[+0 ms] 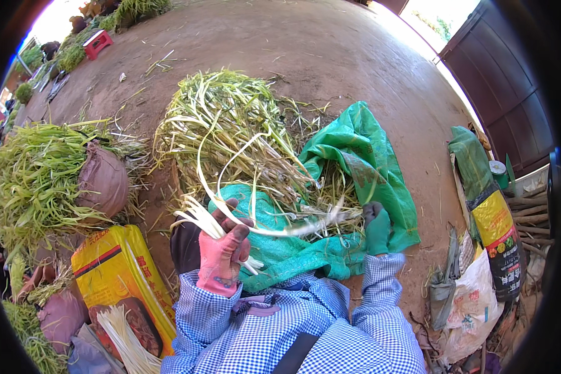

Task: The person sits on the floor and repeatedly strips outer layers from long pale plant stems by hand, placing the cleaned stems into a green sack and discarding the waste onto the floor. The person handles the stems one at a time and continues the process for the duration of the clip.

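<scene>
My left hand [225,252], in a pink glove with dark fingertips, grips a small bunch of pale, peeled plant stalks [201,217]. One long stalk [266,230] reaches from this hand to the right, its far end blurred by motion. My right hand [377,229], in a green glove with dark fingertips, is curled at the green woven sack [397,201]. A thin leaf strip [372,189] rises from its fingertips. Before me lies a large heap of long leafy stalks [229,126], with loose leaf scraps [334,187] between it and the sack. Green sacking [271,259] covers my lap.
To the left are a tied leafy bundle [32,182], a yellow printed bag [117,266] and peeled white stalks [128,339]. On the right stand filled sacks [493,229], a white bag [470,304] and stacked sticks [530,210]. A red stool [97,44] stands farther back.
</scene>
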The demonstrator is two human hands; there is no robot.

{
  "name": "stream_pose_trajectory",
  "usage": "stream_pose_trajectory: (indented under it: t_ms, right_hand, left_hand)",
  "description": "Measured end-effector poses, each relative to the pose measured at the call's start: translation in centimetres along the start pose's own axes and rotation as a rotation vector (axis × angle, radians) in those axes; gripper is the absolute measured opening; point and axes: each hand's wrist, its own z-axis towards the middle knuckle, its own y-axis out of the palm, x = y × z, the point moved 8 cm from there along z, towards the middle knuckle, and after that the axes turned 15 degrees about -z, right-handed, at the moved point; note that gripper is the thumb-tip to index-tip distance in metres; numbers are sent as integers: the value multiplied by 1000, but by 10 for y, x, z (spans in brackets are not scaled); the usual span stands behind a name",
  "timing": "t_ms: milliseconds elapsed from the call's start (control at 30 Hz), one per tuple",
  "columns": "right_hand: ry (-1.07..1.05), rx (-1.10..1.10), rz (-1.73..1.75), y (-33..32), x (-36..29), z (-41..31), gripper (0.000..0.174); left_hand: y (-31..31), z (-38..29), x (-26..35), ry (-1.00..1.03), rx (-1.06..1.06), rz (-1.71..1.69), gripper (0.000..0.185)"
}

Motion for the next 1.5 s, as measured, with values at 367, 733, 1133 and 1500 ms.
stream_pose_trajectory:
  t_ms: [367,733,1133,1500]
  right_hand:
    - [-204,-1203,1121,20,-235,-93,33]
    - [-366,-143,138,8,-96,-39,19]
    - [-649,-247,370,-15,-152,-48,40]
    - [-656,-560,830,-28,-196,-71,20]
  left_hand:
    - [9,-11,1,-29,-55,209,67]
    - [5,-16,9,72,-16,32,64]
    - [-5,-1,16,136,80,85,60]
    - [8,11,50,263,-63,-154,59]
